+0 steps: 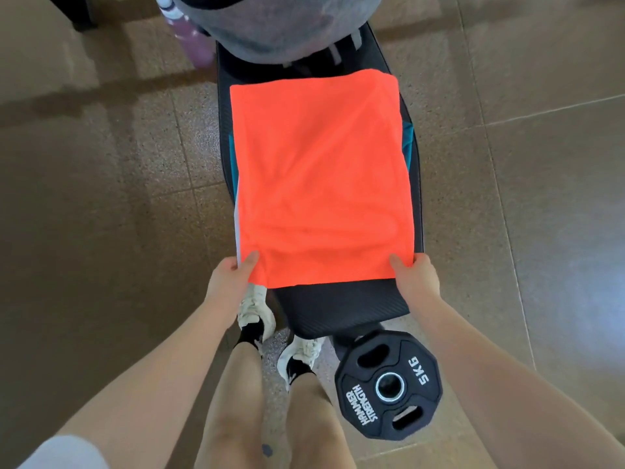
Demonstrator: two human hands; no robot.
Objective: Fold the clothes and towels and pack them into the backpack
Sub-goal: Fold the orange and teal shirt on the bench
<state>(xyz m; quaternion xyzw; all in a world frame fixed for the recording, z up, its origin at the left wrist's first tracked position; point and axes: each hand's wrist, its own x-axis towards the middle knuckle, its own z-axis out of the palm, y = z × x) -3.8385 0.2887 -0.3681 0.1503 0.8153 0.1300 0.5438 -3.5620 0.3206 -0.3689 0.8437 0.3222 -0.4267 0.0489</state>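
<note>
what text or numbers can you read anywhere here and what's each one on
"HAMMER STRENGTH": white letters on the black weight plate, left of its centre hole.
"5KG": white letters on the same plate, right of the hole.
No readable text shows on the orange towel, the bench or the grey backpack.

- Black padded bench (341,308): textured cover, runs lengthwise away from me.
- Black weight plate (389,384): marked "5 KG" and "HAMMER STRENGTH", steel-ringed centre hole, grip slots; it lies at the near end of the bench, to the right of my feet.
- My white sneakers (257,316), worn with black socks, just beside the bench's near end.
- Brown speckled tiled floor (101,231).
- Purple bottle-like item (198,45): blurred, left of the bench's far end.
</note>
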